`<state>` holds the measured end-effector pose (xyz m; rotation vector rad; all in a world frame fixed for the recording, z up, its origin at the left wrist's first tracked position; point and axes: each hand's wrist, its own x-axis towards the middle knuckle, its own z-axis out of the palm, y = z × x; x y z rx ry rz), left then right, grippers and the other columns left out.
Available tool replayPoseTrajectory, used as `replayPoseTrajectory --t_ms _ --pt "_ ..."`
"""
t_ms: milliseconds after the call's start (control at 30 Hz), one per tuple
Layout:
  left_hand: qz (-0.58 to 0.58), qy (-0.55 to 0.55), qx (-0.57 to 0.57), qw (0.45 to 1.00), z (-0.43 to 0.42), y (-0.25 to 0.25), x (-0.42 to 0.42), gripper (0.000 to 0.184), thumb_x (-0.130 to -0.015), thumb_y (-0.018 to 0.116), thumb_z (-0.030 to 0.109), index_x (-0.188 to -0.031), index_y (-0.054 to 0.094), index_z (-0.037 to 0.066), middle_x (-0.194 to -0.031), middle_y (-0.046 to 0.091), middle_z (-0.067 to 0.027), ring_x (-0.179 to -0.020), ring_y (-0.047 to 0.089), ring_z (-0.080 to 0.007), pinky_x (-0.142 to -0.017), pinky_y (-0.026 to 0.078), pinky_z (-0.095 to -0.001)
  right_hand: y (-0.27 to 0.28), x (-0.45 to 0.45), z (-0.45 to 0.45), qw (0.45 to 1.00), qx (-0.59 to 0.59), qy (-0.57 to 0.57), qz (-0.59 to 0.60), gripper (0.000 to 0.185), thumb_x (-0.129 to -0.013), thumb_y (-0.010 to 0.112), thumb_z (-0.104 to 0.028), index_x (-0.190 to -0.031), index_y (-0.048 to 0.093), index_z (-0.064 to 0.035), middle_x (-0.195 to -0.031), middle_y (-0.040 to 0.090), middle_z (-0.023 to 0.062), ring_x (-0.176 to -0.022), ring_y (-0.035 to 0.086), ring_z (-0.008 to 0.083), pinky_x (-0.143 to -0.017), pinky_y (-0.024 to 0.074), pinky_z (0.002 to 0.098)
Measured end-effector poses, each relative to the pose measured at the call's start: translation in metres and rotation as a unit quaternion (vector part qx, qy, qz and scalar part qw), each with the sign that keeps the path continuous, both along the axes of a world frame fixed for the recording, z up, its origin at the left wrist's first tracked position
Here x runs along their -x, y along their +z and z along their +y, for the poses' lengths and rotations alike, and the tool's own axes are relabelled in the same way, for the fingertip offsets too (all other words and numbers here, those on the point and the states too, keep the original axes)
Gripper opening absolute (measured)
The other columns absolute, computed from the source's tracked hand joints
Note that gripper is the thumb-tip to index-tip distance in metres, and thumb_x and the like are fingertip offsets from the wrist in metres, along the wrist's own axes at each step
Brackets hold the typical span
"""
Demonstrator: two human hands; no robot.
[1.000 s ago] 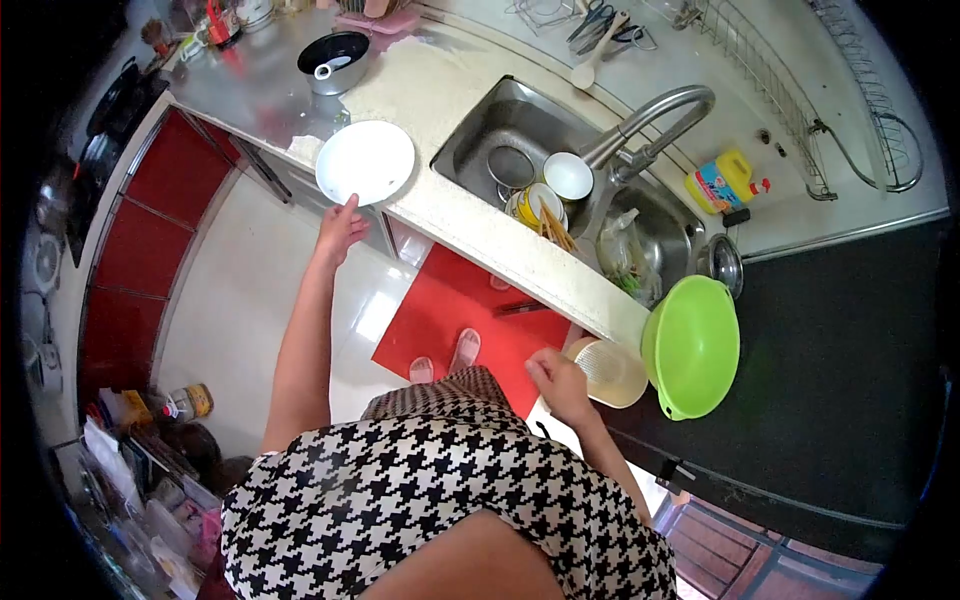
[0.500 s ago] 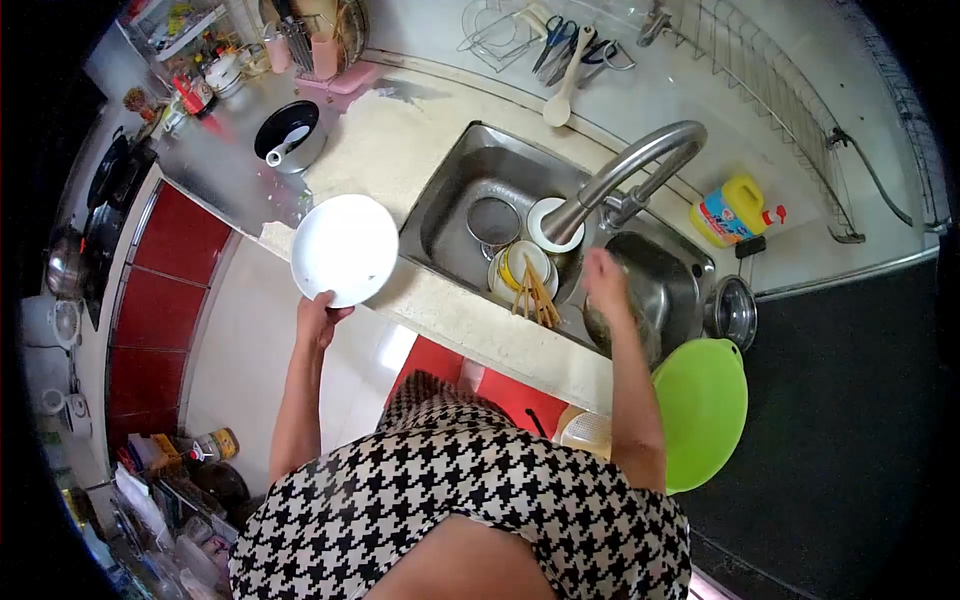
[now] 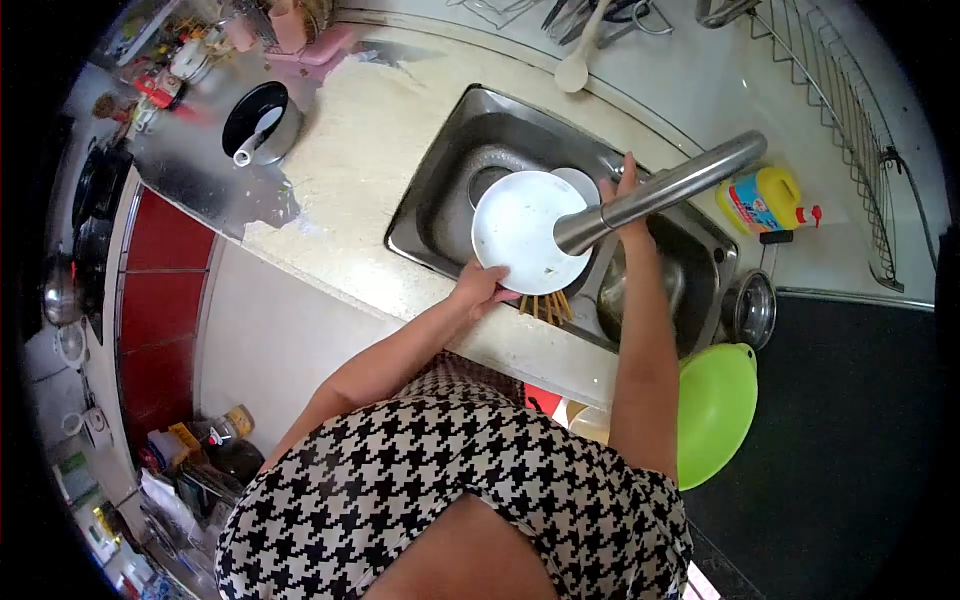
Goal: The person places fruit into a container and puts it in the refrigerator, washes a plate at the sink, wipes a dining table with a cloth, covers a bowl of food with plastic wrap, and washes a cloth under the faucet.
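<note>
Left hand [image 3: 480, 286], just below the centre of the frame: thumb over the lower-left rim of a white plate [image 3: 520, 225], grip closed on it. Plate located mid-frame, over the sink [image 3: 422, 215]. Risk: support is one-sided; a weak pinch could drop the far edge onto the wooden sticks [image 3: 546, 307] protruding beneath, or the white bowl [image 3: 577, 183] partly hidden behind. Orientation: plate round, hence no long axis; inner face turned up towards the camera. Tap spout [image 3: 670, 192], right of centre, overlaps the plate's right side in view; clearance undetermined. A careless lift could knock rim against metal. Right hand [image 3: 634, 231], partly behind the spout: fingers extended; contact with the tap cannot be told.
</note>
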<state>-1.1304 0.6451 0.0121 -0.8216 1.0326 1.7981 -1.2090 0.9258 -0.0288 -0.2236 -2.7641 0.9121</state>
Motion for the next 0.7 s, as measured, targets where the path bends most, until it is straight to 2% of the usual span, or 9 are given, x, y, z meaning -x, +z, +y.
replayPoseTrajectory --t_ms 33,133,233,333,433,467,533,633,700 --pt "0.004 -0.01 -0.014 1.0 0.003 -0.007 0.0 0.047 -0.087 0.046 0.0 -0.129 0.025 -0.001 -0.121 0.044 -0.0219 -0.104 0.054 -0.0322 -0.077 0.057 -0.0396 0.006 -0.007 0.005 0.996 0.04 0.023 -0.072 0.074 -0.081 0.055 -0.027 -0.141 0.017 -0.0037 -0.14 0.026 0.0232 -0.13 0.025 0.0349 -0.107 0.0206 0.0378" --pt "0.022 -0.034 -0.002 0.999 0.01 -0.006 -0.009 0.042 -0.088 0.046 0.001 -0.127 0.031 -0.001 -0.12 0.045 -0.0205 -0.104 0.055 -0.0308 -0.077 0.056 -0.0397 0.018 -0.023 0.0 0.995 -0.021 0.031 -0.092 0.076 -0.082 0.057 -0.022 -0.14 0.012 -0.0021 -0.137 0.03 0.0264 -0.126 0.031 0.0388 -0.104 0.0238 0.0433" --pt "0.005 -0.062 -0.005 0.998 0.012 -0.005 -0.005 0.041 -0.087 0.046 0.001 -0.126 0.033 0.0 -0.119 0.047 -0.019 -0.101 0.056 -0.0306 -0.077 0.057 -0.0399 0.026 -0.018 -0.007 0.997 -0.036 0.016 -0.069 0.07 -0.082 0.056 -0.02 -0.139 0.02 -0.0026 -0.135 0.035 0.0244 -0.124 0.035 0.037 -0.102 0.0267 0.0418" --pt "0.011 -0.065 -0.009 0.998 0.005 -0.001 -0.012 0.041 -0.087 0.047 0.002 -0.126 0.034 0.0 -0.116 0.05 -0.0183 -0.098 0.058 -0.0307 -0.075 0.057 -0.0402 0.063 -0.029 -0.038 0.998 0.011 -0.046 0.032 0.055 -0.082 0.056 -0.017 -0.131 0.036 -0.0011 -0.13 0.04 0.021 -0.121 0.039 0.034 -0.101 0.0289 0.0401" --pt "0.02 -0.025 -0.015 0.999 0.006 0.004 -0.01 0.04 -0.086 0.048 0.002 -0.124 0.036 0.0 -0.114 0.052 -0.0186 -0.096 0.059 -0.031 -0.071 0.058 -0.0398 0.063 -0.063 -0.071 0.979 0.173 -0.048 -0.093 0.039 -0.083 0.055 -0.011 -0.121 0.049 -0.0048 -0.122 0.048 0.0185 -0.115 0.045 0.0322 -0.098 0.0347 0.0383" --pt "0.016 -0.024 -0.031 0.999 0.004 -0.002 -0.009 0.039 -0.086 0.048 0.002 -0.124 0.037 0.0 -0.113 0.053 -0.0186 -0.095 0.059 -0.0311 -0.07 0.058 -0.0399 0.039 -0.077 -0.081 0.985 0.172 0.022 -0.01 0.034 -0.08 0.059 -0.011 -0.113 0.055 -0.0067 -0.116 0.052 0.0157 -0.111 0.047 0.0312 -0.096 0.0356 0.0393" --pt "0.02 -0.029 -0.041 0.999 -0.004 0.001 -0.016 0.039 -0.086 0.048 0.001 -0.123 0.038 0.001 -0.112 0.053 -0.0182 -0.095 0.059 -0.031 -0.07 0.058 -0.0404 0.041 -0.092 -0.101 0.99 -0.088 0.111 0.015 0.036 -0.075 0.064 -0.012 -0.11 0.057 -0.0081 -0.109 0.054 0.014 -0.106 0.049 0.0316 -0.091 0.0375 0.0413" --pt "0.031 -0.047 -0.036 0.998 -0.002 0.006 -0.013 0.039 -0.085 0.048 0.001 -0.123 0.039 0.001 -0.111 0.054 -0.0167 -0.094 0.059 -0.0306 -0.071 0.057 -0.0417 0.039 -0.08 -0.122 0.999 0.003 0.01 0.039 0.03 -0.073 0.064 -0.013 -0.102 0.059 -0.0079 -0.104 0.055 0.0126 -0.099 0.05 0.033 -0.086 0.0383 0.0439" --pt "0.037 -0.053 -0.039 0.997 -0.001 0.011 -0.014 0.038 -0.085 0.047 0.0 -0.123 0.039 0.002 -0.111 0.054 -0.0154 -0.093 0.06 -0.0304 -0.072 0.057 -0.0426 0.031 -0.08 -0.138 0.996 0.007 0.08 0.044 0.024 -0.073 0.063 -0.013 -0.096 0.058 -0.0084 -0.1 0.055 0.0117 -0.095 0.051 0.0326 -0.083 0.0389 0.0441"
